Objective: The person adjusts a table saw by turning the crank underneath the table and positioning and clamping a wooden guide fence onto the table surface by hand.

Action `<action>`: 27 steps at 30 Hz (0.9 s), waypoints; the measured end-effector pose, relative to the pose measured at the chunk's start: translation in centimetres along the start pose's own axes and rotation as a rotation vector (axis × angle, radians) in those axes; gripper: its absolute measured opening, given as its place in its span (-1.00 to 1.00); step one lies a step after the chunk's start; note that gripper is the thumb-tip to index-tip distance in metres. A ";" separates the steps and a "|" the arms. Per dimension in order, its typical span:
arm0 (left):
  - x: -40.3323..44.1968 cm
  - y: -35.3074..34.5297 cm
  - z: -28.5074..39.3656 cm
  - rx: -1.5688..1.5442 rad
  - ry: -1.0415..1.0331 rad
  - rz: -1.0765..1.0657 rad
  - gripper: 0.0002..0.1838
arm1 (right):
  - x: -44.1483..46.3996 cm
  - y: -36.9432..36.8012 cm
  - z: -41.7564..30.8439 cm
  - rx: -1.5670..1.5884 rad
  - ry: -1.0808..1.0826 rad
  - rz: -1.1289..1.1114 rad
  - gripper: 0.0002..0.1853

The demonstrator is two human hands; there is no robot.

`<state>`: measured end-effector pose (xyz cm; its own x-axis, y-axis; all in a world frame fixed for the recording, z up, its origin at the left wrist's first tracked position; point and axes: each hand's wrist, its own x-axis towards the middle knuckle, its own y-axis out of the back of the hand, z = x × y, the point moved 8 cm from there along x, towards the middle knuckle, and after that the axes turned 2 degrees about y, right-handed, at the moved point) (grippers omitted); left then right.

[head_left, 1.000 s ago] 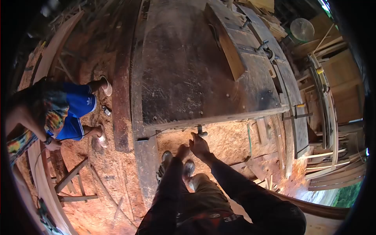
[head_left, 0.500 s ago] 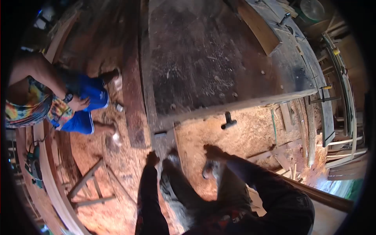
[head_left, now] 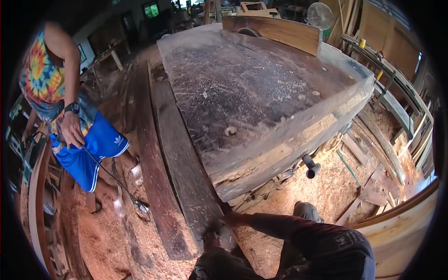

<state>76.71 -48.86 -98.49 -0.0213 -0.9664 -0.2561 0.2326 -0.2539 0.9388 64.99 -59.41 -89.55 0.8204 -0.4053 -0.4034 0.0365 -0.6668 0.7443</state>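
1. Right hand (head_left: 233, 219): at about 6 o'clock in the view, at the near end of the grey-brown plank (head_left: 179, 140). It looks to be touching the wood, but shadow hides the fingertips, so I cannot tell how far they are open or closed.
2. Left hand (head_left: 212, 237): just beside the right one, toward its 8 o'clock, low over the same plank end. Its fingers are dark and blurred — open, curled or gripping, I cannot tell.
3. The grey-brown plank: runs from the hands toward 11 o'clock, along the left side of the thick bench slab (head_left: 261, 107).
4. Reddish plank (head_left: 156, 175): alongside it, toward 10 o'clock from the hands.
5. Black pipe piece (head_left: 311, 168): toward 2 o'clock, under the slab's near edge, well apart from both hands.
6. Upright board (head_left: 275, 35): on the slab's far end, between 12 and 1 o'clock; a round fan (head_left: 320, 16) stands beyond at 1.
7. Co-worker's hand (head_left: 72, 130): at 10 o'clock, fingers pointing down — a dark cord (head_left: 100, 164) runs from near it toward the sawdust-covered floor (head_left: 105, 238).
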 end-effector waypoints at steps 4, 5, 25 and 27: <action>0.4 -0.9 -0.8 -0.078 0.057 -0.203 -0.43 | 0.8 1.3 0.0 0.099 0.034 0.329 -0.70; -0.1 0.3 -0.4 -0.075 0.045 -0.200 -0.43 | 1.1 1.6 0.2 0.082 0.001 0.387 -0.69; -0.2 2.4 -0.3 -0.083 0.080 -0.274 -0.57 | 3.6 1.3 2.3 -0.008 -0.413 0.500 -0.86; -0.5 3.1 0.3 -0.149 0.082 -0.280 -0.56 | 5.0 1.2 2.9 -0.001 -0.447 0.473 -0.86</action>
<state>77.13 -49.23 -95.38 -0.0272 -0.8518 -0.5232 0.3683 -0.4951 0.7869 67.47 -64.03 -92.17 0.4311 -0.8765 -0.2143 -0.2696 -0.3518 0.8964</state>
